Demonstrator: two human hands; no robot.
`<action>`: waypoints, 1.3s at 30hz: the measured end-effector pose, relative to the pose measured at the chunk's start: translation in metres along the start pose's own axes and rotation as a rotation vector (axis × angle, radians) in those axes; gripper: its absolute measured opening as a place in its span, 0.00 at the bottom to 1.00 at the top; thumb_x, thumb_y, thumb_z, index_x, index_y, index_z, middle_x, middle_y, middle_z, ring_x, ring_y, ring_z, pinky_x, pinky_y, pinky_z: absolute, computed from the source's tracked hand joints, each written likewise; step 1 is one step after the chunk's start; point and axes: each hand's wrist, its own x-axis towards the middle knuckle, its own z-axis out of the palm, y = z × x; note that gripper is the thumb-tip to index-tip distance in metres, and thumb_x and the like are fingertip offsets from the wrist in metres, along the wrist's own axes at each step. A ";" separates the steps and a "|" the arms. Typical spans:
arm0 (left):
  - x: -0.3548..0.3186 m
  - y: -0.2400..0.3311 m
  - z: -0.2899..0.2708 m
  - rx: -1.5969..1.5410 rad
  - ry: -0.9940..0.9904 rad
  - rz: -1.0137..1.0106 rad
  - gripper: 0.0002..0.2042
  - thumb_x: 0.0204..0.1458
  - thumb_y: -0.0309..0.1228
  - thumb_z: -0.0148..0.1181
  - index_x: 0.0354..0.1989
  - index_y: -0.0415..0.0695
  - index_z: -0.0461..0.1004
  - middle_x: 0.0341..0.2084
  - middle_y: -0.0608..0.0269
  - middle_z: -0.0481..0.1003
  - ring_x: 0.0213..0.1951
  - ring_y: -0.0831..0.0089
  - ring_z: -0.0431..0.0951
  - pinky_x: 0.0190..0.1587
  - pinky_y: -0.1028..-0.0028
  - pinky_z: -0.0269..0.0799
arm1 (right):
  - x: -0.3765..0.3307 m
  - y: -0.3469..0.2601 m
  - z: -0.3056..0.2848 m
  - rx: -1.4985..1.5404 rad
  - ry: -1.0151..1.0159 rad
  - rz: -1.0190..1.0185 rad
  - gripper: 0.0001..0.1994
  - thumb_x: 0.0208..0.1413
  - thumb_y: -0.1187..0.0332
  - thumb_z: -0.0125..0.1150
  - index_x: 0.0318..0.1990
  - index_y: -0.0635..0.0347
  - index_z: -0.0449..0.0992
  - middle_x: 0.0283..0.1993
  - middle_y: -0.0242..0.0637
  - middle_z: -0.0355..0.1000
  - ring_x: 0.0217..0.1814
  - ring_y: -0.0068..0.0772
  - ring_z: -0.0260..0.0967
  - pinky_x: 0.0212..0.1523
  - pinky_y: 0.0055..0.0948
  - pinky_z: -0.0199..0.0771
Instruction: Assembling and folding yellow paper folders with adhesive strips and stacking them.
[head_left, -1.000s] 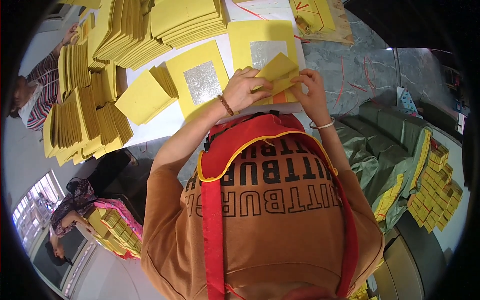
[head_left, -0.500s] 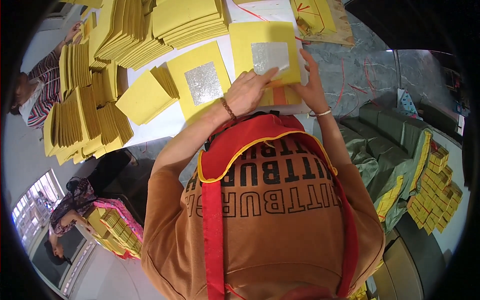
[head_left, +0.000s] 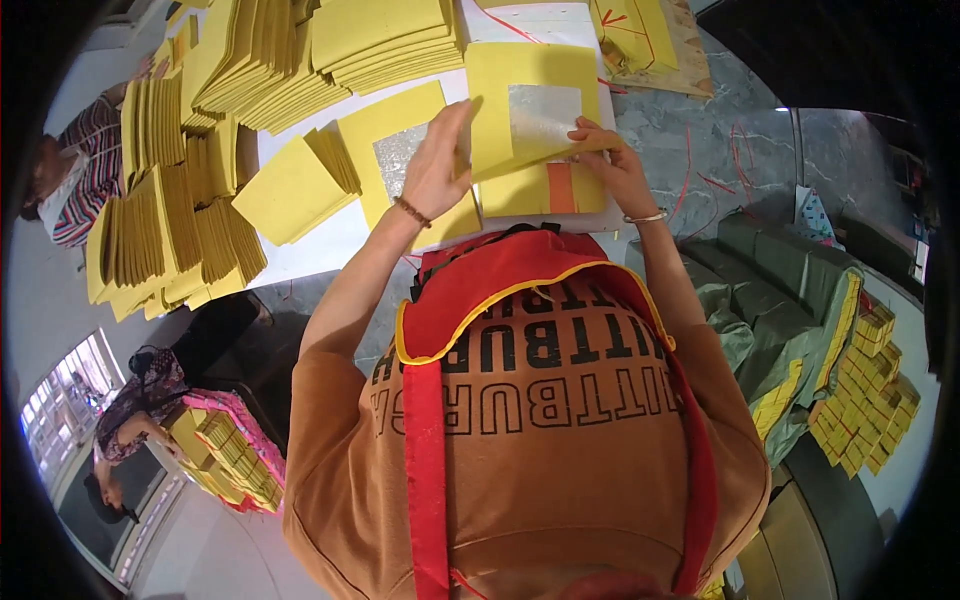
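1. Left hand (head_left: 437,165): fingers stretched nearly flat, thumb tucked under the left edge of a yellow sheet (head_left: 535,105) with a silver square in its middle.
2. Right hand (head_left: 612,165): fingers curled, pinching the sheet's lower right edge. Sheet lifted slightly off the white table (head_left: 330,240), near its front edge.
3. Under the sheet: a yellow stack with an orange stripe (head_left: 560,188).
4. Just left: a second silver-centred sheet (head_left: 395,130), partly covered by the left hand.
5. Further left and behind: many piles of folded yellow paper (head_left: 180,210), crowding the table.
6. Grey stone floor (head_left: 740,140) with red string scraps; more yellow bundles (head_left: 860,390) at right.
7. Another person's striped sleeve (head_left: 85,170) at far left.
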 end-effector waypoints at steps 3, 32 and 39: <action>0.007 0.014 0.010 0.014 0.012 0.053 0.37 0.39 0.25 0.60 0.61 0.49 0.50 0.56 0.48 0.56 0.53 0.49 0.63 0.49 0.64 0.66 | -0.001 -0.006 0.003 -0.007 0.005 0.035 0.18 0.48 0.77 0.56 0.49 0.60 0.67 0.56 0.36 0.63 0.64 0.32 0.51 0.62 0.30 0.50; -0.018 0.001 0.021 -0.007 0.010 0.323 0.10 0.51 0.36 0.52 0.36 0.43 0.73 0.30 0.63 0.74 0.33 0.67 0.72 0.37 0.70 0.65 | -0.031 -0.039 0.006 -0.169 0.021 0.100 0.10 0.49 0.71 0.58 0.39 0.62 0.72 0.41 0.36 0.72 0.48 0.29 0.66 0.49 0.28 0.64; 0.008 0.009 0.032 -0.160 -0.013 -0.387 0.16 0.53 0.42 0.50 0.38 0.41 0.72 0.24 0.49 0.73 0.27 0.53 0.73 0.29 0.61 0.68 | 0.001 -0.018 0.014 -0.104 0.332 0.206 0.17 0.54 0.64 0.54 0.49 0.64 0.67 0.40 0.38 0.73 0.41 0.23 0.67 0.42 0.25 0.66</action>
